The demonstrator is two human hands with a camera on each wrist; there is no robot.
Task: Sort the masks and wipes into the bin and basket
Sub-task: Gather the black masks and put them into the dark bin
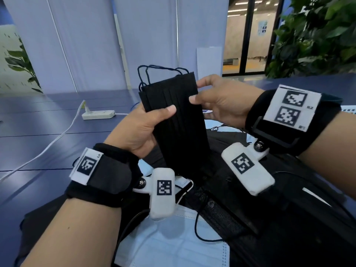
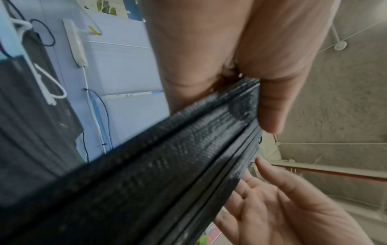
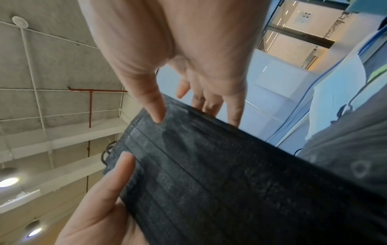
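Observation:
A stack of black masks (image 1: 177, 120) stands upright in the air before me, ear loops at its top. My left hand (image 1: 152, 122) grips the stack's left side, thumb across the front and fingers behind. My right hand (image 1: 212, 99) pinches the upper right edge between thumb and fingers. The left wrist view shows the black masks (image 2: 167, 157) edge-on under the left thumb (image 2: 272, 107). In the right wrist view the right thumb (image 3: 157, 114) presses on the black masks (image 3: 209, 174). More black masks (image 1: 221, 214) and a light-blue mask (image 1: 173, 237) lie below. No bin or basket is in view.
A blue table (image 1: 38, 132) stretches to the left, with a white power strip (image 1: 98, 114) and its white cable (image 1: 57, 139) on it. More light-blue masks (image 1: 217, 126) lie behind my right hand. Green plants (image 1: 317, 35) stand at the back right.

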